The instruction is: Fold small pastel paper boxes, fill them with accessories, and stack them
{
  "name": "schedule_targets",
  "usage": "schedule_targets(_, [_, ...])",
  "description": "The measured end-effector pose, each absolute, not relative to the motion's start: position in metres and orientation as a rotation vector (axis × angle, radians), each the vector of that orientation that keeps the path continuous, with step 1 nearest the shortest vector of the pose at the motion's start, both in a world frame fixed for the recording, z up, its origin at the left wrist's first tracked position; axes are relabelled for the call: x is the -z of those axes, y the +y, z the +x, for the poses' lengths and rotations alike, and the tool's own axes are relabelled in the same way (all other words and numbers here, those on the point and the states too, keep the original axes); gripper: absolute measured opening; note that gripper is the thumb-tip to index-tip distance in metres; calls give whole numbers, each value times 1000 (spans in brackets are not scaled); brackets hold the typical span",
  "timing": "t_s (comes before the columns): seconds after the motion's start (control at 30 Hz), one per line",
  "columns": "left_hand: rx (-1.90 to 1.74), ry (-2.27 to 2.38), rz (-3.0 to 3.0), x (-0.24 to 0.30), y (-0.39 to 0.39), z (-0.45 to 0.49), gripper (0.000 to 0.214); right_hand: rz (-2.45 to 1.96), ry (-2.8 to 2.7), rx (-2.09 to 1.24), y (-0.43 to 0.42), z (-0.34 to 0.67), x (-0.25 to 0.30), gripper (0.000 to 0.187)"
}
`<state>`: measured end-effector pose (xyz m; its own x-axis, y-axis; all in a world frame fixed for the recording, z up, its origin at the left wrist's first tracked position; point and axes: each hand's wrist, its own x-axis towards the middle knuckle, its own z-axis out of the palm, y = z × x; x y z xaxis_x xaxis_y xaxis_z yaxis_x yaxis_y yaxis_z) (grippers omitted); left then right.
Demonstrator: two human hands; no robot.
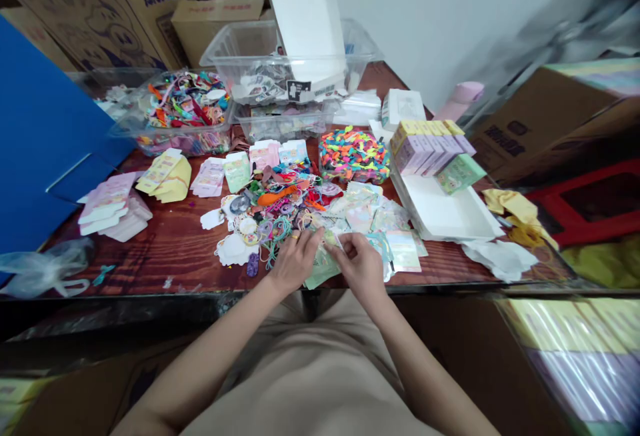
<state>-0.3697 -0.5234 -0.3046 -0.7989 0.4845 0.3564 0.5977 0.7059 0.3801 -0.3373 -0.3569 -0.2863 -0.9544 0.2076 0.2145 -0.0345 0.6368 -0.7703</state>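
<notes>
Near the front edge of the table, my left hand (295,259) and my right hand (361,266) pinch a flat, light green printed packet (320,269) from either side. Its upper edge is partly hidden by my fingers, and I cannot make out whether it is a bag or a flattened box. A ring is on my left hand. Just beyond lies a mixed heap of colourful hair ties (280,213), with scalloped white cards (237,249) at its left. Right of the heap, several clear packets (363,203) overlap, some by my right hand.
Folded cartons stand in stacks, yellow (173,176) and pink (113,203) at left. Behind are a tub of bright small pieces (354,155) and clear bins (175,109). At right, a white tray (450,216) holds purple-yellow boxes (425,149) and a green box (460,173).
</notes>
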Motion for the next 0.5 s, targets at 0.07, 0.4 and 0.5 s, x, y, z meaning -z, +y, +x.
schedule_targets(0.07, [774, -2654, -826, 291, -522, -366, 36, -64, -2536, -1298, -354, -338, 277, 28])
schedule_targets(0.4, [2380, -2876, -1097, 200, -545, -361, 50, 388, -2244, -1103, -359, -305, 234, 17])
schedule_targets(0.5, [2436, -2961, -1213, 203, -547, -359, 30, 550, -2293, -1103, -363, -299, 228, 19])
